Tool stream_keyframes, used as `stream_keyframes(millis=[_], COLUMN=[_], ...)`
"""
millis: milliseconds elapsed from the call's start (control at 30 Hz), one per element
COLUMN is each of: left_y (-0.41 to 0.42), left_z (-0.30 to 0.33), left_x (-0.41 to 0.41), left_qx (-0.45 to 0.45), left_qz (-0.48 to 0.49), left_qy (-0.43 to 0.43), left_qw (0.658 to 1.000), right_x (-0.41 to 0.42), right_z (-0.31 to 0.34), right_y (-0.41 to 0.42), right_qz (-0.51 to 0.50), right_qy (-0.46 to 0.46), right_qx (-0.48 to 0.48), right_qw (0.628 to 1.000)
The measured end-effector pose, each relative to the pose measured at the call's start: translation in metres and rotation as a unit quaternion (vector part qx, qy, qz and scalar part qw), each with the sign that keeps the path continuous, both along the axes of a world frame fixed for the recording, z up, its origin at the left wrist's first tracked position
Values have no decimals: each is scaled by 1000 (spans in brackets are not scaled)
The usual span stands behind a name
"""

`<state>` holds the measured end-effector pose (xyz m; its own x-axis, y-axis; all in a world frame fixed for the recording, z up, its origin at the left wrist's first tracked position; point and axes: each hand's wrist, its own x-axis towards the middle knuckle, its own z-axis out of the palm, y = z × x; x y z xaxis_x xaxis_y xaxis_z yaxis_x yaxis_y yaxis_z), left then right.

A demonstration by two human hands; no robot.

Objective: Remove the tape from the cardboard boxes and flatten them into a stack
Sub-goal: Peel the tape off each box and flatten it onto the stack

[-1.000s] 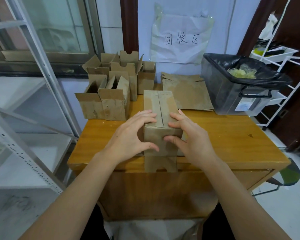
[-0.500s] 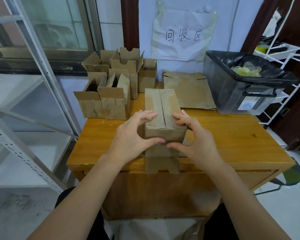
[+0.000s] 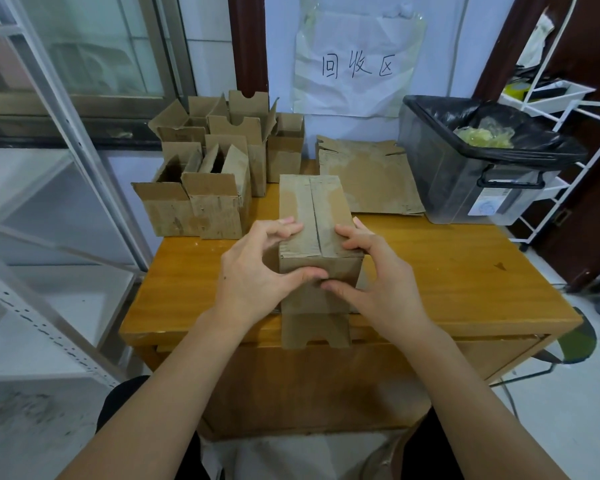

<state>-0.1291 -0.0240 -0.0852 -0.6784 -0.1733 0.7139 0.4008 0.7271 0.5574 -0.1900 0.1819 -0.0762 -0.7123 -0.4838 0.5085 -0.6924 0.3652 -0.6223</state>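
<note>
Far left on the worktop point(image 3: 465, 268) there's a cluster of opened boxes point(image 3: 215, 181) waiting. Left hand point(image 3: 253, 271) has its grip on the near left corner of the closed box point(image 3: 314, 230), fingers on top, thumb on the front face. That box sits dead centre, long axis running straight away from me, seam down the middle. Right hand point(image 3: 371, 282) mirrors it on the right corner, so both are equally close. Flattened cardboard point(image 3: 368, 178) and the bin point(image 3: 465, 181) sit further right.

Your hands are covering the near corners of the box point(image 3: 314, 216); the bin point(image 3: 465, 188) at two o'clock is hiding the flattened cardboard's point(image 3: 368, 174) right edge, its label staying unreadable
</note>
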Motion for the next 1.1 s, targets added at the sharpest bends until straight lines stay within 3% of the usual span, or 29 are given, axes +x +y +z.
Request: stream_keyframes(millis=[367, 533, 733, 1100], left_y=[-9, -10, -14, -10], left_z=[-8, -8, -8, -5], left_x=[0, 3, 6, 3], left_qx=[-22, -50, -38, -45], left_qz=[-45, -60, -50, -50], left_qy=[-40, -53, -51, -73], left_qw=[998, 996, 997, 995], right_x=[-2, -7, -3, 0], right_z=[4, 0, -8, -21], right_y=[-6, -8, -14, -15], right_qz=[-44, -26, 22, 4], right_qy=[79, 208, 306, 287], right_qx=[69, 98, 50, 38], right_qw=[994, 973, 951, 957])
